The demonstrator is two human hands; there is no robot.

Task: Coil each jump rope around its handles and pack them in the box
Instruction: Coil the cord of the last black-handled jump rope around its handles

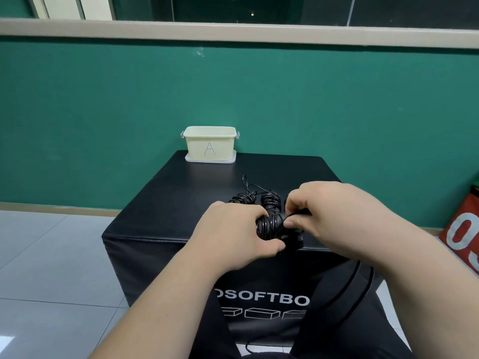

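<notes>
A black jump rope (pixel 269 225), coiled around its handles, sits between my hands above the near edge of the black soft box (pixel 181 193). My left hand (pixel 233 234) grips the bundle from the left. My right hand (pixel 326 213) pinches the black cord at the bundle's right side. Two more coiled black ropes lie just behind, one on the left (pixel 241 198) and one on the right (pixel 270 199), loose cord ends curling off them. A cream plastic box marked "A" (pixel 210 144) stands open at the far edge, well away from both hands.
The soft box stands against a green wall (pixel 103 99) on a pale tiled floor (pixel 51 255). A red item with white numerals (pixel 464 234) leans at the right. A thin black cord (pixel 344 288) hangs down the front of the soft box.
</notes>
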